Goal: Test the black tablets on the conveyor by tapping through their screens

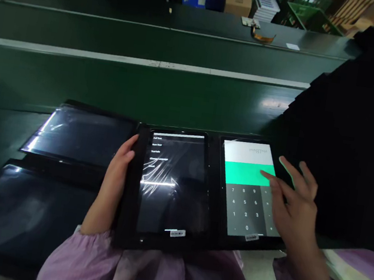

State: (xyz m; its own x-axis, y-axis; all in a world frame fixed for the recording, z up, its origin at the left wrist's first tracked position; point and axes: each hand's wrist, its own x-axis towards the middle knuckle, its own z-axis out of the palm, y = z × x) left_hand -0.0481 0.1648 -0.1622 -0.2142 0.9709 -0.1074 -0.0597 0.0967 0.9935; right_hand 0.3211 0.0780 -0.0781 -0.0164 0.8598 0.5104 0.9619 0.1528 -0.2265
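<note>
Two tablets lie side by side in a black tray in front of me. The left tablet (171,202) shows a short text menu on a dark screen under wrinkled clear film. A calculator with a green band and number keys fills the screen of the right tablet (242,203). My left hand (118,172) grips the left edge of the black tray (127,224), thumb on top, its other fingers hidden underneath. Over the right tablet is my right hand (298,202), its index fingertip at the green band and its other fingers spread, holding nothing.
On the left lie dark-screened tablets (79,136) in further black trays. A tall stack of black trays (356,150) rises close on my right. Across the green conveyor (179,97), a ledge carries a small part with an orange ribbon cable (262,37); bins and cartons stand behind.
</note>
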